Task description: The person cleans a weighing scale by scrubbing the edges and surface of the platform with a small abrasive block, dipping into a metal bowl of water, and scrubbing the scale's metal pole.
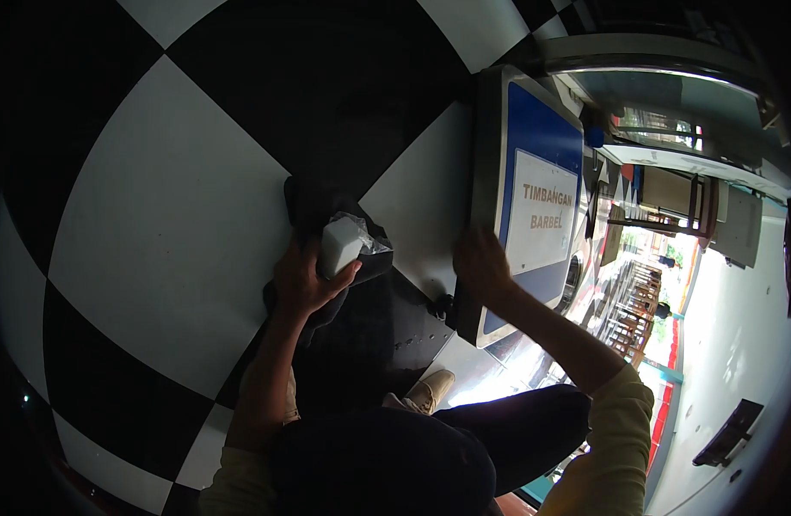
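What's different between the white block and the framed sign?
Size: the white block is small; the framed sign is far larger.
Lettering: the sign reads TIMBANGAN BARBEL; none shows on the block.
Place: the left hand grips the block, while the right hand is at the sign's edge.
Both have white surfaces.

Black-and-white checkered tile floor (163, 206); tan shoe (431, 391) on it; blue-faced box (541, 125), floor contact unclear
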`<state>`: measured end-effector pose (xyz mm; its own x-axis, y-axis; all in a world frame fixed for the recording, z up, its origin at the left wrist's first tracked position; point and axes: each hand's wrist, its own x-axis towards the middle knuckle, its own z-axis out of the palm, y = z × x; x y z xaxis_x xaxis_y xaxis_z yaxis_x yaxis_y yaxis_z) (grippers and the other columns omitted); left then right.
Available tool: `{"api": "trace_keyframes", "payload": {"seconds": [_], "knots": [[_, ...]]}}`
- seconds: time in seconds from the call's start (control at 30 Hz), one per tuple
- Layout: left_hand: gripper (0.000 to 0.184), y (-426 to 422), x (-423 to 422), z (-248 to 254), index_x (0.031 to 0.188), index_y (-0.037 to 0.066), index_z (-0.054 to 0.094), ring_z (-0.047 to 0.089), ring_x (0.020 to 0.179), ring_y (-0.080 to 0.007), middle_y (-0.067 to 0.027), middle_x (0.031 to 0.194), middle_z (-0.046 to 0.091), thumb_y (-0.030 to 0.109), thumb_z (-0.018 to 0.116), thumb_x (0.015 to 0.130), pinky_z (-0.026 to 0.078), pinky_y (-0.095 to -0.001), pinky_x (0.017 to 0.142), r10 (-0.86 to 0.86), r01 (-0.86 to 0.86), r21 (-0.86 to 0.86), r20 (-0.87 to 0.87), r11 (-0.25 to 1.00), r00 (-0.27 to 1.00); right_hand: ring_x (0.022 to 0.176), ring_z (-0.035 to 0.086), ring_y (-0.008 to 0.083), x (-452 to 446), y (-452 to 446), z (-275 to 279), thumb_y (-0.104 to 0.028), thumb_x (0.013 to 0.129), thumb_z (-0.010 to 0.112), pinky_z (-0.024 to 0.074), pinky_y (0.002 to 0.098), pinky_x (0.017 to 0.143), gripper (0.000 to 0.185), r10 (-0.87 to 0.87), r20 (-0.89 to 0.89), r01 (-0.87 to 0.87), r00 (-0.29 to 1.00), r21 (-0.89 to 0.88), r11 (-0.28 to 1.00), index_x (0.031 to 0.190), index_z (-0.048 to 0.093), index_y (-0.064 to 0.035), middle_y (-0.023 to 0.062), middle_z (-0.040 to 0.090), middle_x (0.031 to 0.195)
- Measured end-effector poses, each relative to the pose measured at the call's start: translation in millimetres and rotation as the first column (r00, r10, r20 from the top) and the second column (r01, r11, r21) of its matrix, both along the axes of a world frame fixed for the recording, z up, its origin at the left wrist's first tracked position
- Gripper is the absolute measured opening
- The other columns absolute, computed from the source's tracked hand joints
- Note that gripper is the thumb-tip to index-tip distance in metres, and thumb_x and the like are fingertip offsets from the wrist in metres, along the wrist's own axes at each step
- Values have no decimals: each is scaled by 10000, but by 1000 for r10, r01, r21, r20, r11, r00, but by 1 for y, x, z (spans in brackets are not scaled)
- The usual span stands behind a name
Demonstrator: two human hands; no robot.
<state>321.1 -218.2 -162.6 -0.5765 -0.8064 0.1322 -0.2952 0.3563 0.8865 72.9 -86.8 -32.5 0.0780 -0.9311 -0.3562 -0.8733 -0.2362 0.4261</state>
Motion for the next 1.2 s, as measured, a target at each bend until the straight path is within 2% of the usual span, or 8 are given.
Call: {"api": "trace_keyframes", "payload": {"seconds": [0.2, 0.47, 0.6, 0.8, 0.9, 1.0, 1.1, 1.2], "knots": [[601, -3, -1, 0, 1013, 28, 603, 651, 703, -328, -178, 929, 592, 500, 784, 688, 551, -412, 572, 6, -7, -23, -46, 1000, 999, 924, 564, 290, -48, -86, 4, -128, 704, 589, 451, 394, 747, 158, -188, -16, 188, 982, -10, 982, 801, 639, -15, 162, 618, 870], [590, -3, -1, 5, 1012, 29, 599, 654, 710, -325, -181, 950, 595, 493, 782, 695, 553, -405, 573, -5, 5, -8, -19, 1000, 1000, 879, 579, 273, 4, 10, 25, -139, 705, 587, 464, 385, 713, 143, -61, 41, 61, 997, -3, 998, 781, 633, -27, 130, 620, 865], [592, -2, -4, 1, 1008, 29, 598, 651, 699, -326, -180, 931, 593, 498, 780, 697, 551, -409, 569, 27, -32, -55, -80, 998, 996, 808, 560, 254, -46, -71, 37, -100, 684, 586, 468, 360, 682, 112, -131, 6, 131, 991, -78, 988, 780, 601, -45, 110, 598, 823], [586, -1, 0, 5, 997, 30, 601, 648, 686, -327, -177, 908, 586, 499, 782, 696, 548, -410, 560, 13, -14, -17, -26, 1000, 1000, 808, 566, 255, 0, 11, 38, -63, 674, 583, 471, 354, 687, 117, -62, 137, 76, 989, -101, 992, 789, 593, -42, 101, 582, 806], [575, -1, -2, 3, 986, 31, 602, 645, 683, -327, -178, 914, 584, 492, 785, 694, 545, -410, 555, 24, -26, -41, -47, 999, 999, 817, 573, 254, -16, -2, 34, -63, 675, 583, 475, 355, 681, 125, -101, 213, 134, 972, -145, 980, 797, 598, -39, 100, 584, 813], [573, -2, -2, 1, 982, 31, 599, 641, 682, -328, -180, 918, 583, 490, 786, 694, 541, -408, 556, 17, -20, -33, -82, 999, 997, 842, 584, 242, -51, -68, 36, -48, 668, 584, 479, 352, 679, 133, -235, 58, 241, 970, -112, 964, 798, 611, -45, 104, 598, 830], [579, -4, -1, 1, 991, 29, 596, 642, 692, -330, -181, 925, 584, 490, 784, 697, 543, -409, 567, 4, -5, -14, -78, 1000, 997, 830, 581, 238, -41, -53, 38, -27, 658, 583, 481, 353, 680, 134, -166, 107, 186, 980, -221, 957, 785, 612, -60, 97, 596, 823], [578, -3, 1, 5, 995, 26, 593, 643, 705, -331, -181, 933, 584, 488, 781, 702, 545, -411, 578, -4, 4, 0, -56, 1000, 998, 826, 580, 244, -7, -1, 48, -4, 647, 574, 482, 359, 696, 162, -241, 132, 247, 962, -34, 968, 791, 613, -68, 93, 596, 832]]}}
